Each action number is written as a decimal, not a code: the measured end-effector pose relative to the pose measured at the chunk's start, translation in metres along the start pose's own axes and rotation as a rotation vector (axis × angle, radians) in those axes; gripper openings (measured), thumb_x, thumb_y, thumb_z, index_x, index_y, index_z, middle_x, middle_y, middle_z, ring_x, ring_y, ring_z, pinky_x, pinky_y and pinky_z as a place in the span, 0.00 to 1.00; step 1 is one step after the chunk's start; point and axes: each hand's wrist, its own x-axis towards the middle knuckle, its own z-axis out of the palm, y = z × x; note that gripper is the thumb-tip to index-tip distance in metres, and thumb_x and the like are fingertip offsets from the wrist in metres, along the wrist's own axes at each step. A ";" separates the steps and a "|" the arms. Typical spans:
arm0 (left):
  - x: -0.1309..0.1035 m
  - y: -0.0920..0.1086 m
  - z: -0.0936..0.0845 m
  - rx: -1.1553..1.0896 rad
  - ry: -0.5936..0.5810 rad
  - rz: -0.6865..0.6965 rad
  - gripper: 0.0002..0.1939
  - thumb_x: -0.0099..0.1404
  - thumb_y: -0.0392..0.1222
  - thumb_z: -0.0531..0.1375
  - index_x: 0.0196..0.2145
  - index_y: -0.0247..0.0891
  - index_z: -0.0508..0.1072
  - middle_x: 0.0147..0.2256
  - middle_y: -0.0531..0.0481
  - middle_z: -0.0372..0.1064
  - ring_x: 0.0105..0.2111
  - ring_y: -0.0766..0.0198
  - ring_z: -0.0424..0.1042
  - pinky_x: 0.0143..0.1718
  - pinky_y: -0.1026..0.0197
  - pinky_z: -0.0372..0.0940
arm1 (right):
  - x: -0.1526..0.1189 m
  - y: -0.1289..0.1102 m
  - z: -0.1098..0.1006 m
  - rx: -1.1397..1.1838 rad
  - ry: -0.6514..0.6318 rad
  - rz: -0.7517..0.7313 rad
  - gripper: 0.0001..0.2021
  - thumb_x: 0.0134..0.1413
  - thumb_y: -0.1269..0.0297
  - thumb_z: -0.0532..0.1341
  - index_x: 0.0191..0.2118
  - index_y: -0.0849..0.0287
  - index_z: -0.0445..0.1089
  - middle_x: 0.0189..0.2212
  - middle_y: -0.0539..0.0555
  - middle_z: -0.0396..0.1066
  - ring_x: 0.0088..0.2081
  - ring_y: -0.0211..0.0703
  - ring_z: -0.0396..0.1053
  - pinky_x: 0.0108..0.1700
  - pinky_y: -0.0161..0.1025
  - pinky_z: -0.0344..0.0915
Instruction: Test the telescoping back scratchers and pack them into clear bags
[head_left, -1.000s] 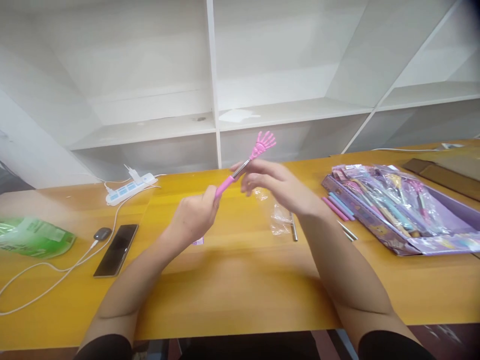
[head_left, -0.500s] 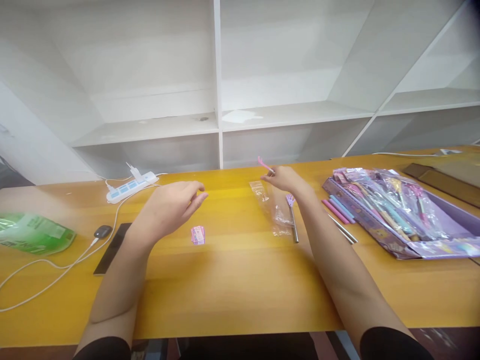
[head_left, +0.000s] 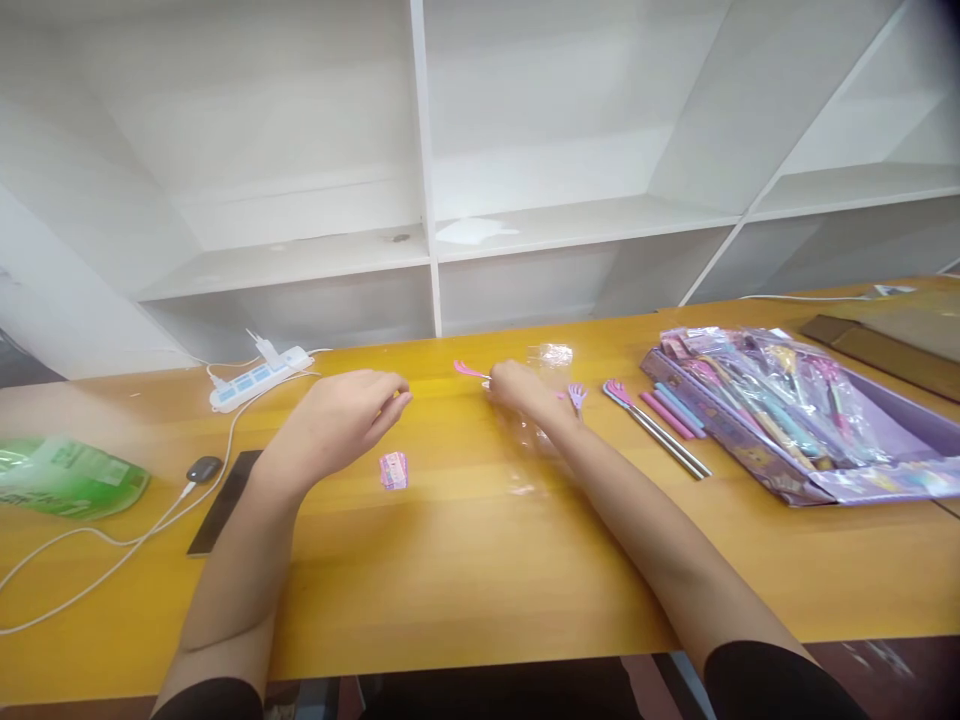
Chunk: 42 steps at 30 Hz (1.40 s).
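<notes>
My right hand [head_left: 517,385] is closed around a back scratcher, whose pink hand-shaped head [head_left: 469,369] sticks out to the left of my fingers. Clear plastic wrapping [head_left: 553,360] lies on the table around that hand, partly covered by it. Just right of my wrist is the purple head of another back scratcher [head_left: 577,396], its rod hidden by my forearm. Further right, back scratchers with metal rods [head_left: 667,438] lie side by side. Loosely curled, my left hand [head_left: 341,425] hovers over the table with nothing visible in it, near a small pile of pink cards [head_left: 394,470].
A purple box [head_left: 806,487] full of wrapped back scratchers stands at right, with pink and blue tubes [head_left: 679,412] beside it. Leftward are a power strip [head_left: 262,380], a dark phone-like slab [head_left: 225,505], white cables and a green bag [head_left: 71,475]. White shelving [head_left: 427,150] rises behind.
My right hand has moved left and slightly nearer with the pink-headed back scratcher. More of the rods beside the box now show. The left hand stays almost in place, its thumb closer to the fingers.
</notes>
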 end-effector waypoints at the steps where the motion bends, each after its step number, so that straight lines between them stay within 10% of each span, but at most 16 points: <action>1: 0.000 0.002 0.000 -0.014 -0.011 -0.002 0.17 0.83 0.45 0.51 0.41 0.41 0.77 0.34 0.50 0.78 0.32 0.59 0.77 0.33 0.57 0.61 | -0.002 -0.003 -0.003 0.017 0.001 -0.013 0.21 0.72 0.54 0.68 0.62 0.60 0.74 0.61 0.63 0.74 0.57 0.51 0.76 0.58 0.51 0.77; 7: 0.011 0.015 0.022 -0.216 -0.165 -0.185 0.21 0.81 0.57 0.54 0.43 0.42 0.80 0.36 0.48 0.81 0.33 0.58 0.78 0.33 0.58 0.63 | -0.026 -0.018 -0.036 0.186 0.129 -0.159 0.13 0.68 0.58 0.69 0.52 0.61 0.80 0.49 0.60 0.80 0.48 0.48 0.80 0.49 0.42 0.75; 12: 0.034 0.019 0.062 -0.585 -0.651 -0.260 0.25 0.71 0.64 0.63 0.50 0.39 0.81 0.38 0.45 0.84 0.33 0.56 0.80 0.34 0.59 0.66 | -0.054 -0.016 -0.071 0.370 0.412 -0.248 0.09 0.66 0.61 0.66 0.39 0.59 0.83 0.34 0.57 0.82 0.34 0.45 0.77 0.39 0.38 0.63; 14: 0.043 0.019 0.066 -0.703 -0.673 -0.232 0.19 0.70 0.58 0.64 0.45 0.40 0.82 0.38 0.46 0.85 0.35 0.57 0.81 0.36 0.60 0.67 | -0.061 -0.010 -0.081 0.418 0.528 -0.249 0.11 0.67 0.59 0.65 0.40 0.59 0.83 0.34 0.57 0.81 0.35 0.45 0.75 0.40 0.39 0.63; 20: 0.053 0.029 0.029 -0.785 -0.144 -0.382 0.17 0.71 0.56 0.65 0.40 0.39 0.81 0.34 0.48 0.83 0.31 0.61 0.77 0.32 0.62 0.66 | -0.078 0.004 -0.094 0.692 1.023 -0.354 0.16 0.70 0.51 0.63 0.52 0.58 0.75 0.50 0.59 0.78 0.40 0.44 0.71 0.48 0.41 0.65; 28: 0.036 0.050 0.006 -0.725 0.646 -0.390 0.13 0.71 0.52 0.69 0.41 0.39 0.80 0.34 0.49 0.83 0.28 0.63 0.80 0.29 0.63 0.76 | -0.150 -0.035 -0.084 0.836 0.580 -0.823 0.24 0.81 0.44 0.46 0.41 0.55 0.68 0.38 0.53 0.72 0.40 0.42 0.69 0.46 0.39 0.65; 37: 0.032 0.057 0.008 -0.915 0.879 -0.348 0.16 0.74 0.54 0.68 0.44 0.41 0.72 0.39 0.46 0.86 0.41 0.54 0.88 0.41 0.56 0.84 | -0.161 -0.036 -0.087 0.774 0.048 -0.903 0.16 0.82 0.51 0.49 0.50 0.53 0.69 0.25 0.42 0.68 0.28 0.37 0.64 0.37 0.36 0.61; 42: 0.035 0.043 0.003 -1.258 0.792 -0.337 0.19 0.73 0.54 0.70 0.48 0.41 0.69 0.44 0.42 0.86 0.48 0.50 0.87 0.47 0.50 0.84 | -0.153 -0.035 -0.089 0.798 0.117 -0.852 0.13 0.81 0.52 0.51 0.45 0.53 0.65 0.29 0.44 0.73 0.32 0.37 0.66 0.38 0.36 0.62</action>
